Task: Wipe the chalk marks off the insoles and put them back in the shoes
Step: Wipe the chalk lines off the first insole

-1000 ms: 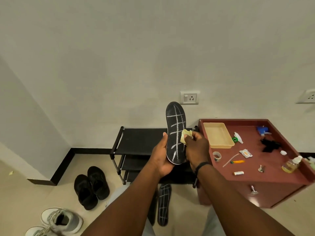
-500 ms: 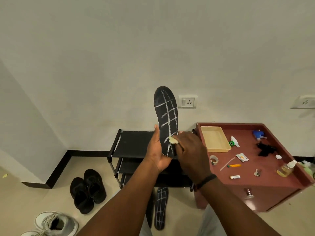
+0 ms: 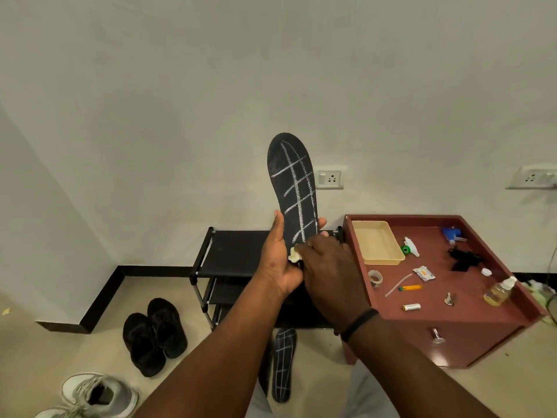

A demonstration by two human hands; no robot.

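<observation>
White wall [image 3: 150, 101], left hand [image 3: 278, 260] gripping insole [image 3: 294, 188]

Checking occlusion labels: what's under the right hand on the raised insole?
A pale cloth pokes out at the right hand, pressed on the raised insole gripped by the left hand. The heel end and any chalk there are covered.

My right hand [image 3: 327, 267] covers the heel of the insole [image 3: 294, 188] and all but a scrap of the pale cloth [image 3: 294, 254]. Below the insole, my left forearm hides part of a second insole [image 3: 283, 365] on the floor. Far down-left of the insole, the white sneakers [image 3: 93, 396] are cut off by the bottom edge.
</observation>
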